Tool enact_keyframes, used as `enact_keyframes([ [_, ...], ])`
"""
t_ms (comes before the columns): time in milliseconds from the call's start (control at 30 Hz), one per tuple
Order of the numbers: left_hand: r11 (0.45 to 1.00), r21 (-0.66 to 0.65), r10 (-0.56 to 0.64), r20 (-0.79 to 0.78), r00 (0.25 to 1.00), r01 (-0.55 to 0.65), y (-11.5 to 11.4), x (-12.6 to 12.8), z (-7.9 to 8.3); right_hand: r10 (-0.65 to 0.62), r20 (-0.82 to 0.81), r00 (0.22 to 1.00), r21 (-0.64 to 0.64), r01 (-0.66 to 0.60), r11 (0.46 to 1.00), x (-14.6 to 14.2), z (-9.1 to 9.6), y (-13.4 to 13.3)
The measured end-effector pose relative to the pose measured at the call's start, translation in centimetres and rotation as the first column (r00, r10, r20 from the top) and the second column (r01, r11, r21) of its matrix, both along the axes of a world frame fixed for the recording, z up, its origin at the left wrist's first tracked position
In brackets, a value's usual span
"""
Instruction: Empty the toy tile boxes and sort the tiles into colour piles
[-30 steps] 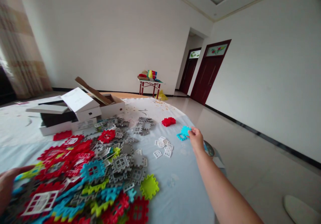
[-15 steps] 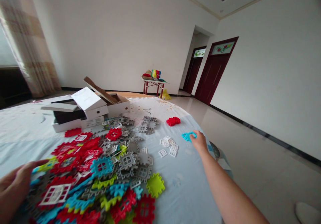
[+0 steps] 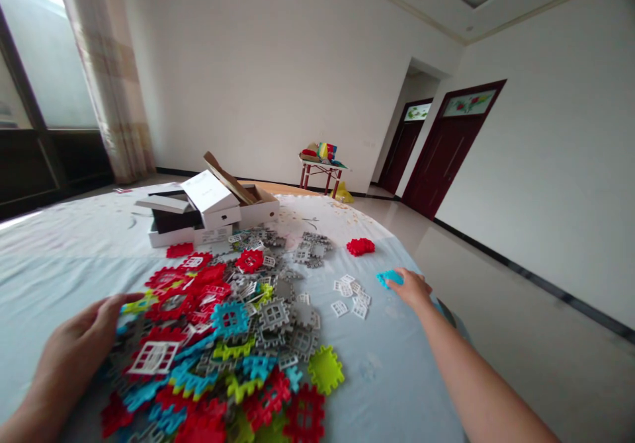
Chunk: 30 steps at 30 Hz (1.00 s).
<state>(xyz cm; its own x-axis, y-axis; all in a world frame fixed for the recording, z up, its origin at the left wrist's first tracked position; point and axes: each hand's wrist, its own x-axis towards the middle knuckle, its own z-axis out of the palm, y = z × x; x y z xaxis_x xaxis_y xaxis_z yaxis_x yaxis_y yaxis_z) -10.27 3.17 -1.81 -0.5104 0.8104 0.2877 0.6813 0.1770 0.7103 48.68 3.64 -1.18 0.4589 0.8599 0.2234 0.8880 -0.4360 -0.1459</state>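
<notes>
My right hand [image 3: 413, 288] is at the table's right side, its thumb and fingers closed on a blue toothed plastic building tile [image 3: 389, 278] at the tablecloth. Across the table, my left hand [image 3: 82, 340] rests at the left edge of a big mixed heap of tiles, fingers stretched out, the fingertips by a yellow-green tile [image 3: 140, 303]; its lower fingers are partly hidden. The heap includes red tiles [image 3: 171, 303], blue tiles [image 3: 231, 320], grey tiles [image 3: 274, 314] and a green tile [image 3: 326, 369]. Between heap and right hand lie several small white window frames [image 3: 353, 287].
Red tiles [image 3: 360, 246] form a small pile beyond the white frames, with a grey pile [image 3: 312, 248] left of it. Opened white boxes [image 3: 211, 196] are stacked behind the heap. A small side table [image 3: 322, 163] stands by the far wall.
The view has turned left, so everything sits further right in the picture. My right hand stays at the blue tile, and my left hand stays beside the heap.
</notes>
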Motion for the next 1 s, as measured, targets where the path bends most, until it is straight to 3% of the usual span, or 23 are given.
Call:
enact_keyframes([
  [100, 0.995, -0.096, -0.028, 0.071, 0.997, 0.035, -0.3, 0.1, 0.8, -0.040, 0.027, 0.999, 0.081, 0.038, 0.996, -0.7, 0.6, 0.5],
  [167, 0.994, -0.102, -0.025, 0.087, 0.996, 0.034, -0.5, 0.2, 1.2, 0.000, 0.025, 1.000, 0.162, -0.004, 0.987, -2.1, 1.2, 0.9],
  [267, 0.992, -0.119, -0.019, 0.089, 0.996, 0.029, -0.7, 0.5, 1.6, 0.263, 0.001, 0.965, 0.260, -0.254, 0.932, -6.4, 2.3, 1.5],
  [400, 0.991, -0.128, -0.031, 0.121, 0.992, 0.047, -0.9, 0.9, 2.1, 0.635, -0.084, 0.768, 0.278, -0.594, 0.755, -14.3, 3.2, 2.4],
  [467, 0.988, -0.137, -0.056, 0.141, 0.988, 0.076, -1.1, 1.0, 2.4, 0.705, -0.126, 0.697, 0.258, -0.664, 0.702, -17.7, 3.1, 3.0],
  [567, 0.987, -0.120, -0.086, 0.152, 0.985, 0.105, -1.2, 1.2, 2.7, 0.715, -0.173, 0.677, 0.206, -0.685, 0.699, -20.9, 2.5, 4.0],
  [667, 0.990, -0.079, -0.098, 0.178, 0.979, 0.114, -1.1, 1.2, 2.7, 0.696, -0.203, 0.689, 0.149, -0.681, 0.717, -22.1, 1.6, 4.9],
  [800, 0.992, -0.062, -0.098, 0.178, 0.979, 0.111, -0.8, 1.0, 2.2, 0.708, -0.246, 0.662, 0.139, -0.699, 0.701, -22.0, 0.8, 5.8],
  [900, 0.992, -0.063, -0.100, 0.161, 0.982, 0.111, -0.7, 0.8, 1.9, 0.722, -0.251, 0.645, 0.208, -0.692, 0.691, -21.3, 0.9, 6.3],
  [1000, 0.992, -0.047, -0.110, 0.151, 0.982, 0.118, -0.6, 0.5, 1.5, 0.694, -0.216, 0.686, 0.322, -0.621, 0.714, -20.0, 1.9, 7.2],
])
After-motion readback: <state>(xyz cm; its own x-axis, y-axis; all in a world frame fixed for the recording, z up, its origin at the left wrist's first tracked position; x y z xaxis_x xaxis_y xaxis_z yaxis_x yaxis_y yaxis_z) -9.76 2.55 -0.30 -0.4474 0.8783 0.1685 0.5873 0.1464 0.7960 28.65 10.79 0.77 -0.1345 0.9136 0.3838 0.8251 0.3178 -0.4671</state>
